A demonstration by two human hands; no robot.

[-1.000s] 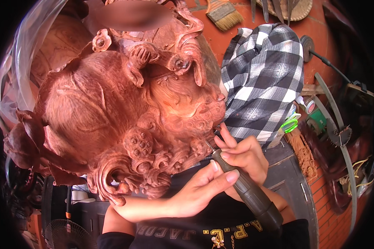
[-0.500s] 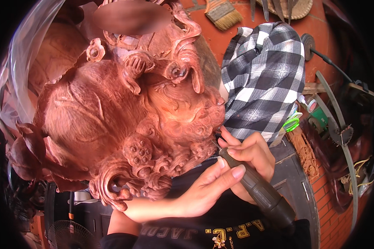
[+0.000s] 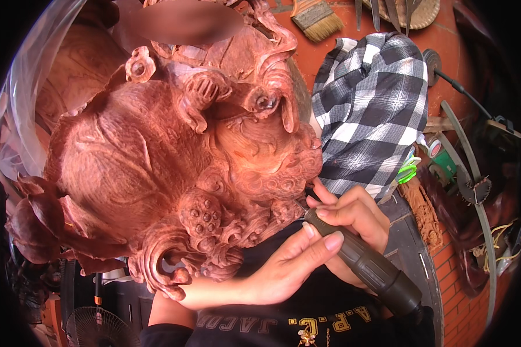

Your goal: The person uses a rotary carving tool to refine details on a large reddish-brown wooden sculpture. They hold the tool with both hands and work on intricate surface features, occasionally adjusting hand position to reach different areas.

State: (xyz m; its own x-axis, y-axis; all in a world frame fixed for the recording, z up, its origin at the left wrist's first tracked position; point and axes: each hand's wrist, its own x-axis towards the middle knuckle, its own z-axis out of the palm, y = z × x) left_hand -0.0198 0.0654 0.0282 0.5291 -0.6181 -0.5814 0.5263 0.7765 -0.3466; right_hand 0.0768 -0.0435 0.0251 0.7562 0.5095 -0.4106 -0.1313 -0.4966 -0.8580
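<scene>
A large reddish-brown wood carving (image 3: 121, 139) fills the left and middle of the view, with curls, seed-pod-like bumps and leaf shapes cut into it. My right hand (image 3: 362, 222) is closed round a dark, thick rotary carving handpiece (image 3: 370, 263), fingers over its narrow front end. The thin bit (image 3: 300, 205) points up and left at the curled lower right edge of the carving; its exact contact point is too small to tell. From the lower left, my left hand (image 3: 281, 263) reaches below the carving. Its thumb and fingertips press on the handpiece's front part.
Black-and-white plaid cloth (image 3: 376, 110) lies right of the carving. Beyond it are a wide brush (image 3: 317, 20), metal blades (image 3: 391, 14) and a curved metal strip (image 3: 486, 243). A small carved wood piece (image 3: 421, 214) lies at right. Clear plastic (image 3: 26, 87) hangs at left; a fan (image 3: 98, 327) stands below.
The carving appears slightly farther right and lower in view. Both hands and the handpiece have shifted a little the same way, with their grip unchanged.
</scene>
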